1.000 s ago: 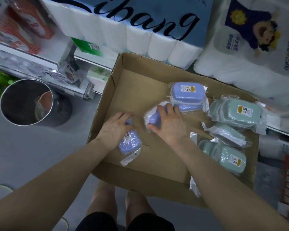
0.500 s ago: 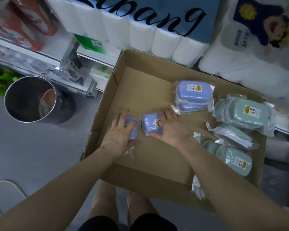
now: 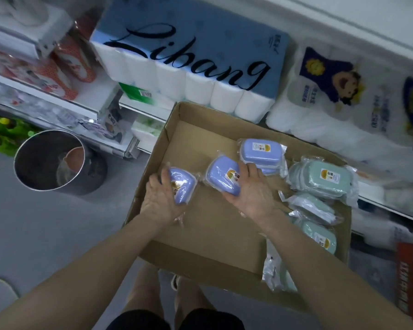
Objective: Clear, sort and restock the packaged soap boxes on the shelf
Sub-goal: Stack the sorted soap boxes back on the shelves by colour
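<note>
Two held | left box (image 3: 183, 186) in left fingers (image 3: 163, 178) | right box (image 3: 221, 177), right fingers (image 3: 244, 173)

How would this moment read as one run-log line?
left hand holds left purple soap box | right hand holds right purple soap box | both over cardboard box

Left hand (image 3: 161, 198): bare forearm reaches forward, palm turned inward, fingers curled round a blue soap box (image 3: 183, 186). Right hand (image 3: 254, 194): bare forearm reaches forward, back of hand up, thumb and fingers gripping a second blue soap box (image 3: 224, 176). Hands apart.
</note>
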`<state>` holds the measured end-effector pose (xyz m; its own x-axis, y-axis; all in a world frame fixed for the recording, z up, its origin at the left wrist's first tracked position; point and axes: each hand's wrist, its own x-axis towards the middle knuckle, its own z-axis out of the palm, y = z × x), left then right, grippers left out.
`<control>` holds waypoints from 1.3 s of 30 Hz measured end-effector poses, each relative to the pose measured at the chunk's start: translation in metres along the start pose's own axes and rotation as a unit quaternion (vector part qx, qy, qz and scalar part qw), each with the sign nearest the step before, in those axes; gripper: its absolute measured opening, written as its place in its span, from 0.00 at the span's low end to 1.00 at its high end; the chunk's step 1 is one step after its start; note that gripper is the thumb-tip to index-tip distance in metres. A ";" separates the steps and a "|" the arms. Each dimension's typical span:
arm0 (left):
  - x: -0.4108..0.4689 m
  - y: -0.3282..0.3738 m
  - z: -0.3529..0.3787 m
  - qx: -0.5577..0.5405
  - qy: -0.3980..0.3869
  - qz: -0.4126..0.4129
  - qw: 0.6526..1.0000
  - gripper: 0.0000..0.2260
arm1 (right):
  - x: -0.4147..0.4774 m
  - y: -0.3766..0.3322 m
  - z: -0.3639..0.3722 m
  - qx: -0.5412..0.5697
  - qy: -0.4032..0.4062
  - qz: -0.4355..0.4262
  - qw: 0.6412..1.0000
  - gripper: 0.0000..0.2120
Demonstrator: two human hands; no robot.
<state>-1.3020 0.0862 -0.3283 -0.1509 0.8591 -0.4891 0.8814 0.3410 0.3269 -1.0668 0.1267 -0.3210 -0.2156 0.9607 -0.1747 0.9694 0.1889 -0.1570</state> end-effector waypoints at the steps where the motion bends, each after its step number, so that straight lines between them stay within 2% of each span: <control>1: -0.003 0.002 -0.011 -0.012 0.006 0.007 1.000 0.50 | 0.001 -0.001 -0.012 0.004 0.020 -0.006 1.000 0.41; 4: -0.009 0.007 -0.044 -0.062 0.042 0.047 0.996 0.51 | 0.004 -0.006 -0.049 0.029 0.059 -0.013 0.998 0.42; 9: -0.025 0.016 -0.106 -0.051 0.115 0.091 0.988 0.49 | 0.007 -0.018 -0.120 0.062 0.145 -0.042 0.987 0.41; 17: -0.035 0.029 -0.244 -0.060 0.269 0.181 0.944 0.40 | 0.027 -0.046 -0.234 0.056 0.257 -0.131 0.956 0.41; 20: -0.027 0.037 -0.303 -0.054 0.314 0.200 0.927 0.43 | 0.047 -0.058 -0.274 0.043 0.293 -0.147 0.944 0.40; 24: -0.005 0.045 -0.374 -0.029 0.329 0.219 0.918 0.46 | 0.082 -0.075 -0.322 0.054 0.332 -0.128 0.933 0.39; 30: 0.036 0.049 -0.458 -0.067 0.332 0.279 0.899 0.42 | 0.151 -0.101 -0.379 0.041 0.341 -0.095 0.934 0.35; 34: 0.070 0.054 -0.504 -0.094 0.348 0.334 0.871 0.38 | 0.197 -0.113 -0.401 0.021 0.312 -0.083 0.946 0.36; 39: 0.116 0.069 -0.536 -0.114 0.311 0.370 0.868 0.35 | 0.237 -0.128 -0.413 0.017 0.259 -0.062 0.964 0.36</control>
<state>-1.4987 0.4139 0.0715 0.1428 0.8911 0.4307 0.7391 -0.3854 0.5524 -1.1935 0.4141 0.0591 -0.2331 0.9058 0.3537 0.9335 0.3103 -0.1795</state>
